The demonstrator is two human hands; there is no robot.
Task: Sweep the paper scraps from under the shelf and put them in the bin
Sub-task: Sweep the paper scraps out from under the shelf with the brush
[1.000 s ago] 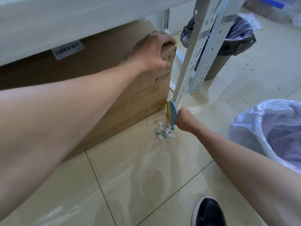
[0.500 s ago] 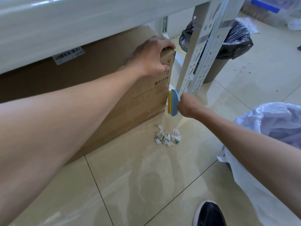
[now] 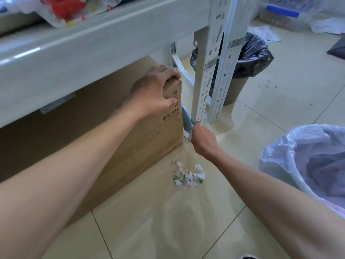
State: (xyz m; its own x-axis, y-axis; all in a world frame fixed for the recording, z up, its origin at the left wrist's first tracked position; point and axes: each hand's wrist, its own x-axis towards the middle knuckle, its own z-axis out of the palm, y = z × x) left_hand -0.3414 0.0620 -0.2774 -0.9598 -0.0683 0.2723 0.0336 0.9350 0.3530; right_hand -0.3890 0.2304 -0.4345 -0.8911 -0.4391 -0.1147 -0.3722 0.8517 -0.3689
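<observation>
Pale glossy floor tiles (image 3: 168, 221) run under a grey metal shelf (image 3: 93, 43), whose perforated upright post (image 3: 211, 71) stands at the right end. Beneath the shelf sits a large cardboard box (image 3: 112, 137). The left hand (image 3: 155, 92) wraps over the box's top right corner, its fingers (image 3: 169, 101) closed on the cardboard edge. The right hand (image 3: 203, 141) reaches into the gap between the box and the post, fingers gripping a small light-blue brush (image 3: 185, 119) that stands on edge, just beside the box's side. The paper scraps (image 3: 189, 175), white with green bits, lie in a small heap on the floor, out in the open near the box's front corner and apart from the brush. Behind the post stands a round bin (image 3: 237, 86) lined with a black bag. A white plastic bag (image 3: 308, 159) bulges at the right edge.
</observation>
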